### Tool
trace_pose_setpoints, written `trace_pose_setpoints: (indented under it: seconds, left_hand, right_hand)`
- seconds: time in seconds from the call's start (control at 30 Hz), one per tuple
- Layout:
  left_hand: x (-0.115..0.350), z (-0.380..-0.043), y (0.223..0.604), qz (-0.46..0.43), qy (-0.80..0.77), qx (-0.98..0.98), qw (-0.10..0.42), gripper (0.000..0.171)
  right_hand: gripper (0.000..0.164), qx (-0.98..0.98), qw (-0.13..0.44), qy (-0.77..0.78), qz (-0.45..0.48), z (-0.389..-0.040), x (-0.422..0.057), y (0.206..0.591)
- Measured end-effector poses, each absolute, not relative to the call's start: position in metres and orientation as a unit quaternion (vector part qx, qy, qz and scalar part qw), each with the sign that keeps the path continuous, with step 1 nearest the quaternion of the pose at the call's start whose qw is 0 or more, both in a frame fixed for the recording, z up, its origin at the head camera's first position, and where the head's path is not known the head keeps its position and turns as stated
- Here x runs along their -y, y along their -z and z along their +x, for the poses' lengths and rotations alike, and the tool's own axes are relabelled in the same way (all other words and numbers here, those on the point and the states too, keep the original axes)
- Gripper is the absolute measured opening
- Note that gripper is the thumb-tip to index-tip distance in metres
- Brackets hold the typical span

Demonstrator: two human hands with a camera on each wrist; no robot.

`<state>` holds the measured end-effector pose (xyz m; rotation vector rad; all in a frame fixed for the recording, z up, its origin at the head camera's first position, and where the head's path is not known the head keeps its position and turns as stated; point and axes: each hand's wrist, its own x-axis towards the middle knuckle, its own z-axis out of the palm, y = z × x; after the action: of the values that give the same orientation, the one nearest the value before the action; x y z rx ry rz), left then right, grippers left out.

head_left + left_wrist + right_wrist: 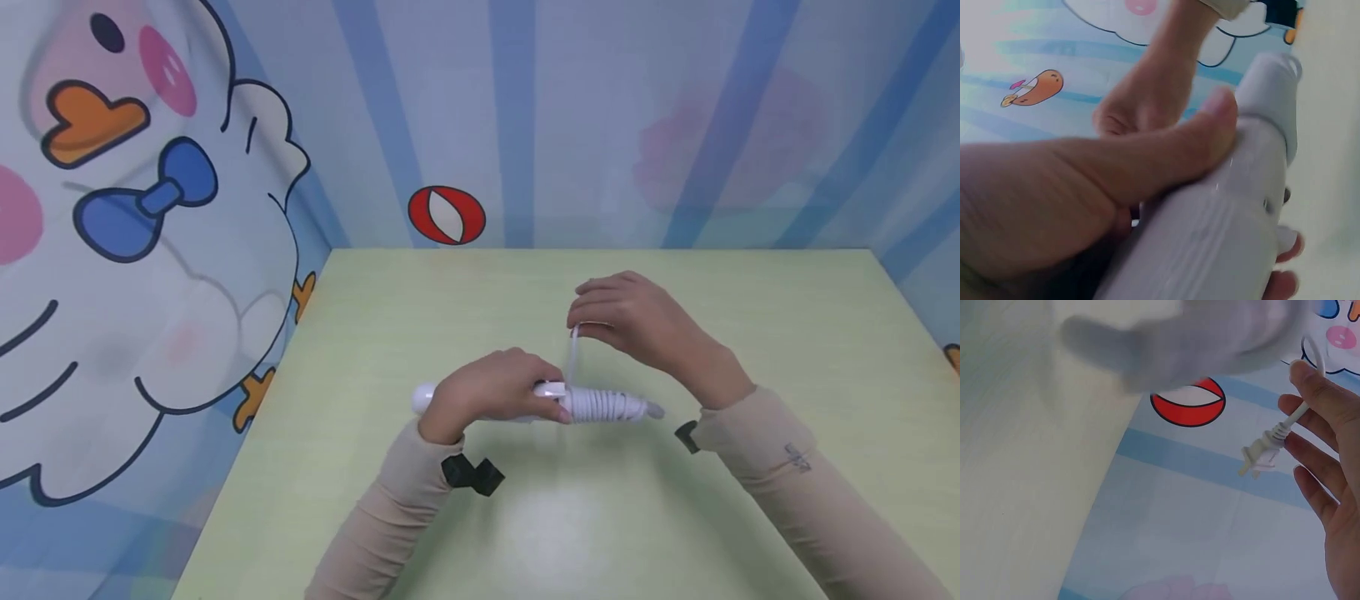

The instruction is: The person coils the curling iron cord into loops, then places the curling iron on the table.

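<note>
A long white corded appliance (422, 397) lies crosswise over the table, its exact kind unclear. My left hand (491, 383) grips its body from above, the thumb (1166, 153) along one side in the left wrist view. Several turns of white power cord (603, 406) are wound round its right part, which ends in a greyish tip (655, 410). From these turns a straight length rises to my right hand (637, 321), which pinches the cord between thumb and fingers. A two-prong plug (1264, 449) dangles from the pinched cord in the right wrist view.
Both hands work over a pale green-yellow table (360, 333). Behind its far edge stands a blue striped backdrop (585, 125) with a red-and-white ball printed on it. A large cartoon bird (150, 292) covers the backdrop on the left.
</note>
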<state>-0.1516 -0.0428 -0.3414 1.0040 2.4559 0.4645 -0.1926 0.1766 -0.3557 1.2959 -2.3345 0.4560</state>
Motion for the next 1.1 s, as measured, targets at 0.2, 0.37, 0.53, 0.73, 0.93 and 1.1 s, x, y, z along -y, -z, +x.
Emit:
trace_pose_setpoints:
  seconds: [0.2,0.37,0.53,0.73,0.93,1.1]
  left_hand:
    - [0.036,-0.151,0.35,0.265,-0.127,-0.938,0.183,0.032]
    - [0.034,-0.159,0.363,0.21,-0.141,-0.959,0.13,0.038]
    - [0.04,-0.171,0.377,0.185,-0.2,-0.958,0.094,0.035]
    - [0.052,-0.182,0.382,0.179,-0.278,-0.941,0.074,0.03]
    - [0.057,-0.186,0.38,0.149,-0.308,-0.936,0.079,0.041]
    - [0.059,-0.188,0.377,0.138,-0.336,-0.928,0.089,0.043]
  right_hand:
    - [0.015,0.853,0.237,-0.124,0.448,-0.184,-0.169,0.347]
    - [0.012,0.869,0.245,-0.108,0.417,-0.177,-0.164,0.351]
    - [0.012,0.884,0.247,-0.122,0.378,-0.168,-0.158,0.359]
    - [0.017,0.907,0.216,-0.182,0.312,-0.155,-0.152,0.37]
    - [0.019,0.915,0.181,-0.235,0.274,-0.147,-0.145,0.384]
    - [0.018,0.911,0.153,-0.287,0.254,-0.143,-0.143,0.395]
